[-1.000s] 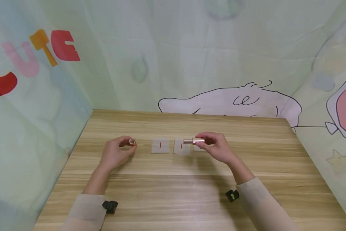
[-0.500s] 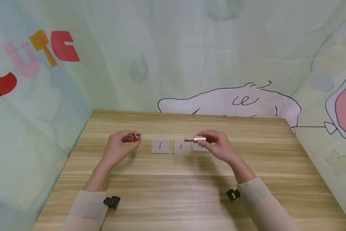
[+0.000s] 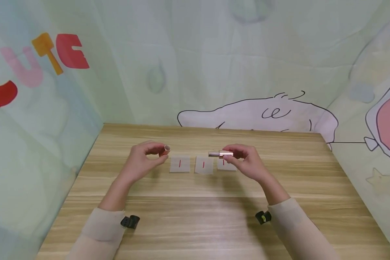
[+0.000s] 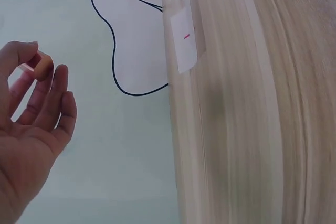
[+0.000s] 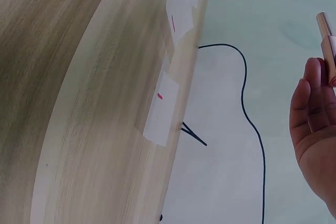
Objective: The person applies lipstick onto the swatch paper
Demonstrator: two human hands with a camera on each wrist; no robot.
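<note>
Between thumb and fingertips, my left hand [image 3: 138, 165] pinches a short rose-gold lipstick cap [image 3: 166, 150], its hollow end facing up. The same cap [image 4: 43, 68] shows at the left edge of the left wrist view, the other fingers loosely bent below it. My right hand [image 3: 248, 164] holds an uncapped lipstick tube [image 3: 221, 154] level by its rose-gold base, the silver inner sleeve pointing left toward the cap. In the right wrist view the lipstick [image 5: 328, 51] is partly cut off by the frame edge. Both hands are raised over the table, with a gap between cap and tube.
Three white paper squares lie in a row on the wood-grain table [image 3: 195, 216]: a left one [image 3: 180, 164], a middle one [image 3: 203, 166] and a right one [image 3: 226, 165], each with a red stroke. A printed curtain [image 3: 133, 72] stands behind the table.
My left hand has moved right and up with the cap, toward the lipstick tube. The right hand has risen slightly with the tube, uncovering more of the right paper square.
</note>
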